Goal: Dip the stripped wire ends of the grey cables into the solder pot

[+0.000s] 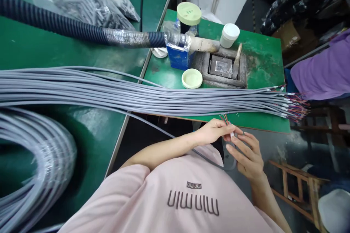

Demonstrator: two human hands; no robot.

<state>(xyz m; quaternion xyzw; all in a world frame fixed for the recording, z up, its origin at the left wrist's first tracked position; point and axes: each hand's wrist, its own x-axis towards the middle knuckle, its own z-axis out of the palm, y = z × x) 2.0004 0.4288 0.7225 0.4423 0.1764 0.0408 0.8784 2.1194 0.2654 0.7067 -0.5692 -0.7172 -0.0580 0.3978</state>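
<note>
My left hand (217, 131) pinches the end of a grey cable (154, 125), and several thin red and pale wires (224, 118) fan out above its fingers. A small white band (232, 134) shows on the cable just below the fingertips. My right hand (248, 154) is close beside it with fingers apart and loosely curved, the fingertips near the white band. Whether they touch it is hard to see. The cable runs under my left forearm and bends up behind my right hand. A bundle of grey cables (175, 100) lies just beyond, its stripped ends (296, 107) at the right.
Behind the bundle sit a solder-pot-like metal well (222, 66) with a scraper (237, 62), a ribbed hose (82, 31), a blue box (179, 58), a shallow lid (192, 78) and white jar (229, 35). Coiled cable (57, 153) lies left. A person's purple sleeve (322, 67) is at right.
</note>
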